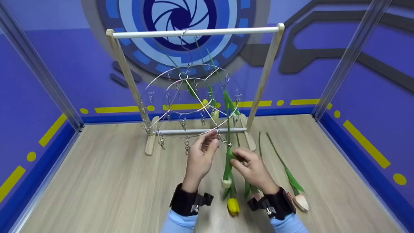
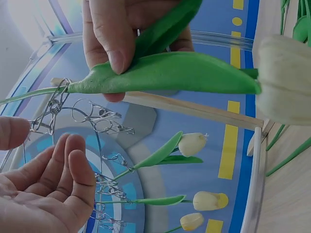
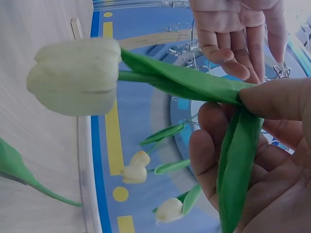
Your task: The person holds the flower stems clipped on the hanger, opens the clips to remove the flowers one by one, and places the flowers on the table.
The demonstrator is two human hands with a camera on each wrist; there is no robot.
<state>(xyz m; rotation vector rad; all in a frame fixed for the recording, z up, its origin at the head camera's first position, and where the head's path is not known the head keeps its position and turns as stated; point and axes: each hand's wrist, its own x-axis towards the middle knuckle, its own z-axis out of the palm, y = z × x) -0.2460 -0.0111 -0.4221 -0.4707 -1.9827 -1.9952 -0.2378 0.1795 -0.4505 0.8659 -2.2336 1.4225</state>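
Note:
A round wire clip hanger [image 1: 147,89] hangs from a wooden rack [image 1: 194,32]. My right hand [image 1: 237,158] pinches the green leaf of a white tulip [image 1: 226,183], which hangs head down with its stem in a rim clip [image 1: 229,144]. In the right wrist view the thumb and fingers of my right hand [image 3: 252,145] curl round the leaf below the white tulip [image 3: 77,75]. My left hand [image 1: 212,139] is at the hanger's front rim. In the left wrist view the left hand [image 2: 43,160] is loosely curled, thumb against the clip [image 2: 48,114], holding nothing.
Other tulips [image 1: 215,113] hang head down from inner clips. On the wooden table [image 1: 97,181] lie a yellow tulip [image 1: 233,205], a pink tulip [image 1: 301,202] and more stems by my right wrist. Blue walls close in the table.

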